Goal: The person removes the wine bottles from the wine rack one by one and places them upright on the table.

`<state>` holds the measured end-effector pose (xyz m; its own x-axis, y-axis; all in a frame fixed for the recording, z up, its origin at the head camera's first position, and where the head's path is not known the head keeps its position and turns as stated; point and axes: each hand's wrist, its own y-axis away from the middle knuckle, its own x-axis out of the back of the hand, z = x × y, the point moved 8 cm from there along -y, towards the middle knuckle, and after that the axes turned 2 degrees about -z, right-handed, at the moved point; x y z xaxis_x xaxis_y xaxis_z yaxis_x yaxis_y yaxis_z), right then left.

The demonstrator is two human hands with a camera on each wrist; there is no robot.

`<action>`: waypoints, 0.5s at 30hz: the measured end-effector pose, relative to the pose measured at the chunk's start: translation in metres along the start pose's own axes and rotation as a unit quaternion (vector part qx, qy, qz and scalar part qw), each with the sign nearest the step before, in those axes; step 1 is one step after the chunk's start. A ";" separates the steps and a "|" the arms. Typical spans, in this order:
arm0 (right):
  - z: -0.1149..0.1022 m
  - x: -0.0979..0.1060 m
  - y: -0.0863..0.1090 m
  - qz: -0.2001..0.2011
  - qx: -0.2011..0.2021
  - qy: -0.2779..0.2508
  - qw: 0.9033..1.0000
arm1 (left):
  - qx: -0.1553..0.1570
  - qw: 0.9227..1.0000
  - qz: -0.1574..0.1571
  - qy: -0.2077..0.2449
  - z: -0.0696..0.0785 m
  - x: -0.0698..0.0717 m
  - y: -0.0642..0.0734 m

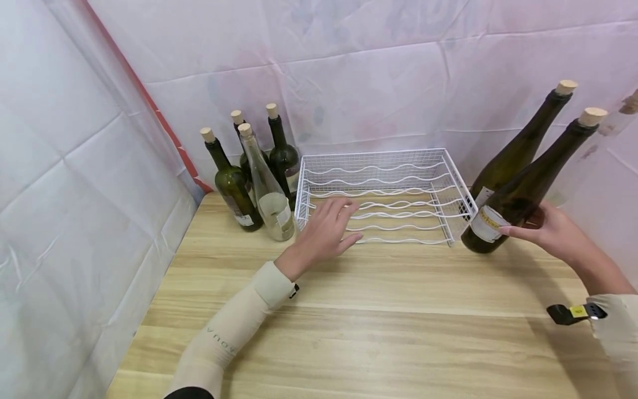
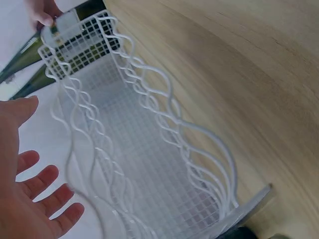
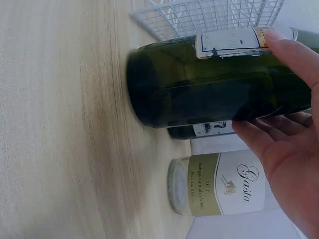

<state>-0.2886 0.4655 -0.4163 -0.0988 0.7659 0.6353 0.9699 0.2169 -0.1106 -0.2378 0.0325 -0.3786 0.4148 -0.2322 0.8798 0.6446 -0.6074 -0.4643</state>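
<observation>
My right hand grips a dark green wine bottle, thumb on its white-and-yellow label. The corked bottle stands upright beside the right end of a white wire rack; I cannot tell whether its base touches the table. In the right wrist view, the bottle lies across the palm side of the right hand. My left hand hovers at the rack's front left, holding nothing. The left wrist view shows the left hand's fingers spread and apart from the wavy wires.
A second green bottle stands behind the gripped one. A clear bottle with a "Gasta" label is near the right hand. Left of the rack stand a clear bottle and several dark ones, including a green bottle. White sheeting hangs behind the wooden table.
</observation>
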 end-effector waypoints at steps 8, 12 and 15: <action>0.001 0.004 0.002 -0.005 -0.022 0.091 0.996 | -0.009 1.000 0.025 0.007 -0.008 0.028 0.019; -0.005 0.000 0.007 -0.017 -0.021 0.181 0.983 | 0.005 0.999 0.025 0.019 -0.022 0.037 0.034; -0.013 -0.003 0.013 -0.011 -0.006 0.232 0.973 | 0.008 0.999 0.036 0.022 -0.031 0.044 0.049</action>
<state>-0.2732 0.4577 -0.4098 -0.0119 0.4040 0.9147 0.9714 0.2217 -0.0853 -0.2080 -0.0310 -0.3592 0.4323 -0.3092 0.8471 0.6245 -0.5750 -0.5286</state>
